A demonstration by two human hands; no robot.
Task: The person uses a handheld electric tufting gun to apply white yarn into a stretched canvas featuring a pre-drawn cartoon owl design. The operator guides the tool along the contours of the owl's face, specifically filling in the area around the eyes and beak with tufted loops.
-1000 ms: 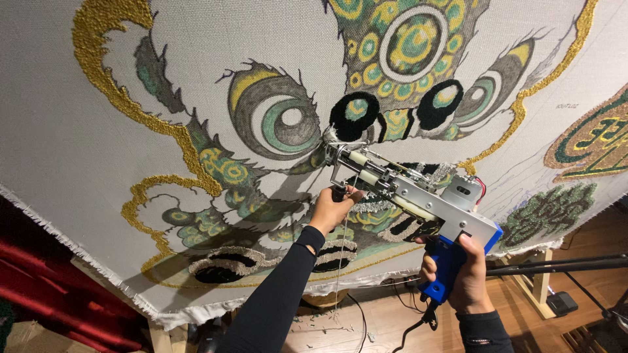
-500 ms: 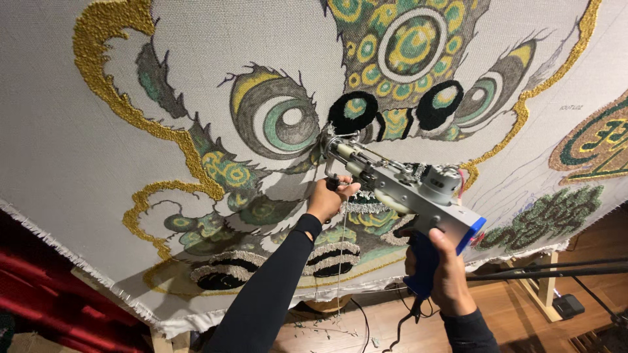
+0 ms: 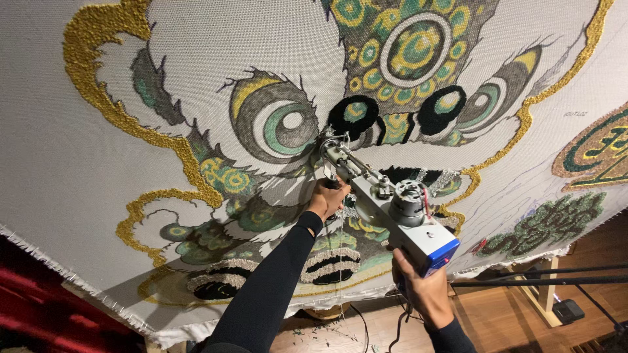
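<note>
Rug-making workshop: stretched tufting cloth (image 3: 98,216), tufting gun (image 3: 392,209), wooden frame (image 3: 543,294).

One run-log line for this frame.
left hand: grips tufting gun's front handle | right hand: holds rear grip | tufting gun: tip against patterned cloth

Backing cloth (image 3: 52,163) off-white; swirls gold, green, black; tufting gun (image 3: 392,209) grey, blue base; sleeve (image 3: 268,301) seemingly black.

Both hands (image 3: 327,198) press a tufting gun (image 3: 386,202) against patterned cloth (image 3: 85,163).
</note>
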